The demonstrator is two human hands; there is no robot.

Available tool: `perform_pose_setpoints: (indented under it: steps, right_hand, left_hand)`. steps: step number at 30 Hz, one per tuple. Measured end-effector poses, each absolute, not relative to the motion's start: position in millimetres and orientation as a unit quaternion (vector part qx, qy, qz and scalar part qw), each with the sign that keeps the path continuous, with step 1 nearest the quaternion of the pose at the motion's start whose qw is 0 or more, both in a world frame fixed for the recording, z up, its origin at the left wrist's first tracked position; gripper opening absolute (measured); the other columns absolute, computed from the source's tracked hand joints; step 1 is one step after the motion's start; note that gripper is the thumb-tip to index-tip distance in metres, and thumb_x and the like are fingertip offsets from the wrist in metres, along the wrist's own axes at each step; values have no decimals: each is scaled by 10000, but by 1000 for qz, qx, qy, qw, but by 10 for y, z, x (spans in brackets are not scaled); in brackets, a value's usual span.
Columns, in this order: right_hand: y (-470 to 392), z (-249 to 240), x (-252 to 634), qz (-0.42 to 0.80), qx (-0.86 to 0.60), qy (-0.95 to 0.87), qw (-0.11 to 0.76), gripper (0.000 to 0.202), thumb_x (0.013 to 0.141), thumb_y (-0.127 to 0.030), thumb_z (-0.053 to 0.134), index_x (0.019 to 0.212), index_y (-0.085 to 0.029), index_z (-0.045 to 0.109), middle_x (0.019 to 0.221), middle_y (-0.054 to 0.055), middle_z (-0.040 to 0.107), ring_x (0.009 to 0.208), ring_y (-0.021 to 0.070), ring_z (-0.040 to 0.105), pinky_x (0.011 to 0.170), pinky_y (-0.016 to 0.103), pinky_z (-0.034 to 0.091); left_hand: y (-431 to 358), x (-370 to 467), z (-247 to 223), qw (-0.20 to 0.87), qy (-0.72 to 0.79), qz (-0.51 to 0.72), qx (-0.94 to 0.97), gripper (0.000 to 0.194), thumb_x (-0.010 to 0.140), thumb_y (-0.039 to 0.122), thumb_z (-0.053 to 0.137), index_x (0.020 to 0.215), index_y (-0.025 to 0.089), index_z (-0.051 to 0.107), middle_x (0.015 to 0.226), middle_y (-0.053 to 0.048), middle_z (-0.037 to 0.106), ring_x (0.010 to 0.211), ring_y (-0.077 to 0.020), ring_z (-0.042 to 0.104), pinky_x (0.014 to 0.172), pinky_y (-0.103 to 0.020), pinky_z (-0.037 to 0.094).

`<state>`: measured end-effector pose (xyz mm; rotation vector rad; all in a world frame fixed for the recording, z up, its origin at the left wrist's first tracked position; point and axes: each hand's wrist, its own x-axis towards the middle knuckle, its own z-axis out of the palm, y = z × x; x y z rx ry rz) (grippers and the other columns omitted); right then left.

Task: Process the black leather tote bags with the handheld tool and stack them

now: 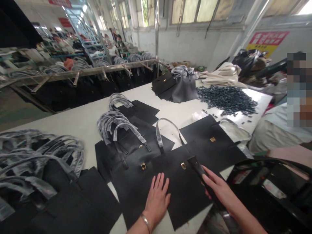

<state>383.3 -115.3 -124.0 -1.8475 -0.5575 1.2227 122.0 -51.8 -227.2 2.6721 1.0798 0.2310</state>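
Note:
My left hand point(158, 200), with a bracelet at the wrist, lies open and flat, fingers spread, on black leather-like bag panels. Under its fingertips is the edge between two overlapping panels. The nearer panel point(181, 191) carries a small gold clasp plate point(183, 166) and one wrapped handle point(168, 122). My right hand point(211, 182) is closed around a long black handheld tool point(195, 164) with a flat, wide tip. That tip is over the panel, just right of the clasp; I cannot tell whether it touches. Beneath the left panel is a stack of handled panels point(131, 143).
More black panels with plastic-wrapped handles point(46, 159) pile up at left. A panel with a gold clasp point(202, 130) lies right. Farther back are small dark pieces point(226, 99) and stacked panels point(168, 86). A metal rack point(97, 74) stands beyond the white table point(80, 120); a person point(298, 89) is at right.

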Motion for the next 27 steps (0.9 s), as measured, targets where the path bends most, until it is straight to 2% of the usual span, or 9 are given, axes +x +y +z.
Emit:
perform_pose_setpoints:
  steps: [9,13,19,23,27]
  right_hand:
    - [-662,-1439,3306,633,-658,-255,316,635,827,-400,584,1394,-147,450,600,-37,595,337,87,508,317,187,383]
    - [-483,-1432,3231,630,-664,-261,306,630,851,-401,554,1416,-157,421,596,-41,589,342,89,517,322,186,394]
    - [-530,-1378,3315,644,-665,-266,269,648,822,-428,606,1403,-185,450,606,-38,601,347,85,522,321,178,388]
    - [-471,-1350,3235,642,-677,-258,250,620,827,-405,598,1389,-178,464,577,-43,591,327,87,515,302,173,383]
    - [-236,-1324,3087,613,-682,-264,299,595,856,-351,551,1397,-134,435,560,-46,580,333,98,516,305,186,394]
  left_hand:
    - [-658,1172,-2330,137,359,83,919,545,910,400,487,1402,173,433,1472,-163,382,1364,-314,340,1095,-467,337]
    - [-630,1186,-2273,145,360,83,918,538,905,410,489,1380,162,458,1448,-157,420,1342,-318,373,1099,-472,321]
    - [-587,1187,-2163,165,351,99,916,475,906,368,483,1348,195,479,1537,-79,283,1404,-259,265,1154,-422,230]
    - [-556,1225,-2133,183,360,95,910,452,908,370,467,1326,203,499,1510,-63,344,1385,-259,300,1155,-423,212]
    - [-543,1257,-2144,181,364,87,909,459,879,348,489,1312,197,512,1474,-75,402,1352,-274,342,1143,-445,203]
